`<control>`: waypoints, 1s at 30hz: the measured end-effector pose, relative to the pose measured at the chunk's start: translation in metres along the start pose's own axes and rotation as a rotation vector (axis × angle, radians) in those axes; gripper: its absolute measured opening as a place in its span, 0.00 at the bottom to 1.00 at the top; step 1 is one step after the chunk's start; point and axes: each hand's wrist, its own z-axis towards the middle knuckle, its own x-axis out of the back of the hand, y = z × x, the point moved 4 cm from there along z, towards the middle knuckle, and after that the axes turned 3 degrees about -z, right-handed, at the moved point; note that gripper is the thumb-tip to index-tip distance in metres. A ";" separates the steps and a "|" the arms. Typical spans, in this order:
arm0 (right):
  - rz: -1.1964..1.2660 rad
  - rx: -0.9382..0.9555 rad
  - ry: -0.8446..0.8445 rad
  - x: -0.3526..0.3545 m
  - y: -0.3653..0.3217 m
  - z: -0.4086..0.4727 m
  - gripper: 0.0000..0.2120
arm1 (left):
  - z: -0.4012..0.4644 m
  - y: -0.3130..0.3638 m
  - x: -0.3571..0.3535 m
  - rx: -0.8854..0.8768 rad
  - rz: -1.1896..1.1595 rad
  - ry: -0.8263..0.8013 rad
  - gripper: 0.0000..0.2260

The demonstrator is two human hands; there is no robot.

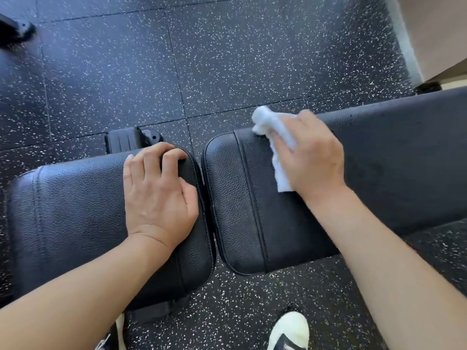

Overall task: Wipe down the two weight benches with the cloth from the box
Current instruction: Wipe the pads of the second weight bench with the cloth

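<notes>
Right hand (312, 157) atop white cloth (271, 127) on bench pad (242, 198)

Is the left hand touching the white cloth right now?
Apart. The head view shows the left hand on the left pad; the right hand holds the cloth.
</notes>
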 end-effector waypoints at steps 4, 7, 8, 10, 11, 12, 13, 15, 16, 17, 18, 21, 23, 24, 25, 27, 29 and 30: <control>-0.017 -0.367 0.003 0.002 0.047 0.011 0.09 | 0.000 -0.003 -0.001 -0.012 0.006 0.010 0.20; 0.002 -0.259 -0.013 -0.011 -0.022 0.005 0.07 | 0.000 -0.002 0.000 -0.017 0.005 0.003 0.20; 0.030 -0.154 -0.040 -0.017 -0.053 0.001 0.06 | 0.001 -0.002 0.000 -0.013 0.008 -0.001 0.20; 0.061 0.048 -0.116 -0.030 -0.103 -0.010 0.09 | 0.001 -0.002 -0.002 -0.008 0.010 -0.007 0.21; 0.077 0.119 -0.129 -0.034 -0.116 -0.013 0.08 | 0.001 -0.002 -0.002 -0.007 0.006 -0.005 0.21; 0.114 0.162 -0.113 -0.033 -0.119 -0.013 0.05 | 0.001 -0.002 -0.002 -0.008 0.005 0.000 0.21; 0.151 0.196 -0.086 -0.031 -0.115 -0.013 0.03 | 0.001 -0.002 -0.002 -0.011 0.008 0.005 0.21; 0.152 0.239 -0.058 -0.023 -0.095 -0.012 0.03 | 0.001 -0.002 -0.002 -0.021 0.013 0.014 0.20; 0.112 0.251 -0.060 -0.019 -0.079 -0.011 0.04 | 0.001 -0.003 -0.002 -0.025 0.017 0.018 0.20; 0.074 0.231 -0.046 -0.015 -0.059 -0.011 0.06 | 0.001 -0.004 -0.003 -0.027 0.024 0.023 0.20; 0.054 0.173 -0.023 -0.010 -0.036 -0.010 0.06 | 0.001 -0.004 -0.004 -0.027 0.035 0.028 0.20; 0.044 -0.075 0.001 0.006 0.032 -0.009 0.08 | 0.000 -0.005 -0.004 -0.032 0.051 0.038 0.20; 0.032 -0.180 0.001 0.011 0.043 -0.011 0.08 | 0.000 -0.004 -0.004 -0.028 0.048 0.046 0.19; 0.030 -0.195 0.000 0.010 0.035 -0.014 0.08 | 0.000 -0.004 -0.003 -0.026 0.047 0.046 0.19; 0.044 -0.173 -0.001 0.009 0.021 -0.019 0.07 | 0.000 -0.003 -0.003 -0.022 0.045 0.043 0.19; 0.098 -0.023 -0.011 0.003 -0.021 -0.034 0.07 | 0.000 -0.001 -0.002 -0.015 0.042 0.038 0.19; 0.139 0.166 -0.071 -0.004 -0.059 -0.055 0.09 | -0.001 0.000 -0.002 -0.007 0.036 0.038 0.19; 0.158 0.240 -0.089 -0.006 -0.067 -0.063 0.09 | 0.000 0.000 -0.002 -0.002 0.029 0.042 0.19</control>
